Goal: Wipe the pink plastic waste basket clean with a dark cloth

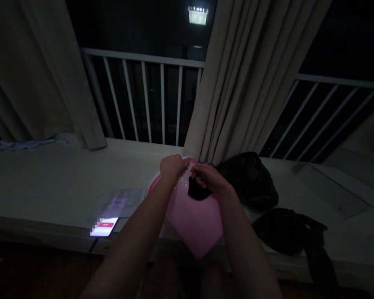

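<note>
Nearest you: the pink piece [195, 226], its pointed corner hanging past the ledge [65, 178] edge, between your forearms. Looks light and thin; I'd guess it bends easily and may slide on its smooth face. Take it by the outer edge, not the clear, bumpy patch [183, 179], which could be delicate.

Phone [107, 228], lit, is left of your left forearm; sheet of paper [129, 198] just beyond it. Black cloth-like item [283, 232] is right of your right forearm.

Hands are at the pink piece's far end, bulk of it on your side of them. Black piece [197, 192] sits on it, just under your right hand [207, 178]: fingers curled, can't tell if pinching. Left hand [173, 166] rests at the far-left edge, fingers bent, grip unclear in this light.

Beyond right hand: black bag [252, 182]. Farther: curtain [237, 83], railing [143, 58].
</note>
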Motion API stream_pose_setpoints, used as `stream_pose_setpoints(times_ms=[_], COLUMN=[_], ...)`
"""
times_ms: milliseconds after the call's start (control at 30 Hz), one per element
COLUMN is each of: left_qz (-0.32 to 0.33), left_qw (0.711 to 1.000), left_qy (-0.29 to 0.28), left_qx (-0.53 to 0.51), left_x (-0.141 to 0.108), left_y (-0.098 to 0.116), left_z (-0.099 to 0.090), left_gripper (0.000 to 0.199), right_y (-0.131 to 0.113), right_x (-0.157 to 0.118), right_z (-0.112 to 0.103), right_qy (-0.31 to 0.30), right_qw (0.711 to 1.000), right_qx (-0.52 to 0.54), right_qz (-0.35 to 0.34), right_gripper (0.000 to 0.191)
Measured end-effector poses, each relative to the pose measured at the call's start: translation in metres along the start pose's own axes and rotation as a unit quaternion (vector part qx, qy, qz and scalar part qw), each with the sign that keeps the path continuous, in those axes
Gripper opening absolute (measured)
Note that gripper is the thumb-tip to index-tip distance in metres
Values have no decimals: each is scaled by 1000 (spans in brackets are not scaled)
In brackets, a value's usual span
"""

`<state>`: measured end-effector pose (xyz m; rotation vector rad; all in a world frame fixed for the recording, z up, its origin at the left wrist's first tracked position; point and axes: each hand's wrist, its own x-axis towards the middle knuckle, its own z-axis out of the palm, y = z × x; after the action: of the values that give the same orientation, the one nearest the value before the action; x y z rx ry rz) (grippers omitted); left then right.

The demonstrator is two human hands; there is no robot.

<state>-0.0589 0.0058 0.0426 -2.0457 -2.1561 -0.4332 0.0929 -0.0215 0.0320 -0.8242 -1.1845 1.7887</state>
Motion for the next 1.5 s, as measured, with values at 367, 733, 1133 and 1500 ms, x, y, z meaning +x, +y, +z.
stream_pose_setpoints(times_ms=[367, 733, 1133, 1500], left_qz=[6, 6, -2, -5], left_qw=[1000, 1000, 1000, 1000], left_qy=[1, 11, 9, 1], left_qx=[-4, -5, -2, -1], left_x=[1, 2, -1, -4], left_y=[2, 2, -1, -2], left_z=[-1, 2, 1, -2], left_gripper=[65, 65, 64, 64], right_y=[7, 7, 7, 6], right_x=[0, -10, -16, -16], right_z=[-25, -17, -12, -13], right_qy=[9, -23, -101, -79], right_qw=[990, 990, 990, 993], right_qx=[119, 124, 91, 84], right_qz=[-70, -69, -30, -8], right_gripper=[10, 9, 22, 28])
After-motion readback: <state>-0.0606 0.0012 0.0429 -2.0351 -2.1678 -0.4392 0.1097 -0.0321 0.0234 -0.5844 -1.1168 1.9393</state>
